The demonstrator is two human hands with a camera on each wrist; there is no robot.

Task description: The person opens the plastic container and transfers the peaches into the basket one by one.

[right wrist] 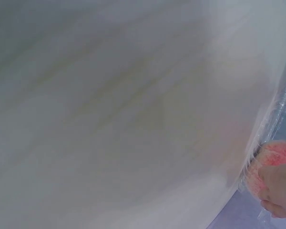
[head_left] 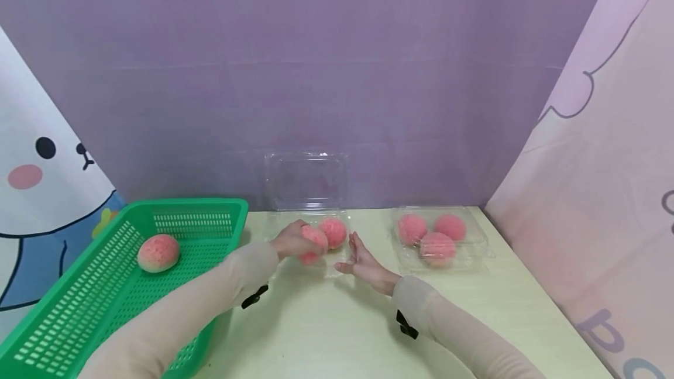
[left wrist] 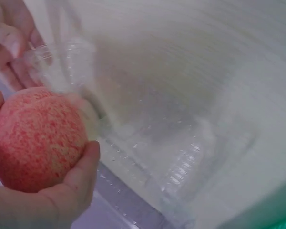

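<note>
My left hand [head_left: 296, 241] grips a round pink bun [left wrist: 40, 143] over a clear plastic clamshell box [head_left: 274, 227], thumb on one side and fingers on the other. Directly behind it, a second pink bun [head_left: 333, 233] sits in the box's right part. The box's lid [head_left: 306, 180] stands upright at the back. My right hand [head_left: 371, 268] is at the box's right edge, thumb apart from its extended fingers and nothing in its grasp. In the right wrist view a hand [right wrist: 280, 186] overlaps a bun at the right edge.
On the left, a green plastic basket [head_left: 239, 221] contains one pink-and-cream bun [head_left: 158, 253]. To the right stands another clear box [head_left: 476, 230] with three pink buns [head_left: 438, 248] inside, its lid down. A purple curtain [head_left: 337, 75] hangs along the back edge of the pale table [head_left: 295, 332].
</note>
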